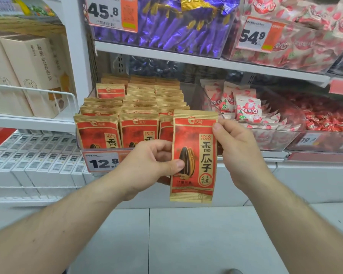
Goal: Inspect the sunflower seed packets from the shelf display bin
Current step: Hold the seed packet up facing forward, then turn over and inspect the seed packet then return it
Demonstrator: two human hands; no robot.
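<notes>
We see a clear display bin on the shelf, packed with rows of upright red and tan sunflower seed packets. The neighbouring bin holds white and red snack packs. In front of the first bin one seed packet is held upright, face toward us. Our left hand pinches its left edge, thumb on the front. Our right hand pinches its upper right edge, fingers curled behind.

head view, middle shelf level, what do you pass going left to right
beige boxes → sunflower seed packets in the bin → held seed packet → strawberry candy packs → red wrapped candies
</notes>
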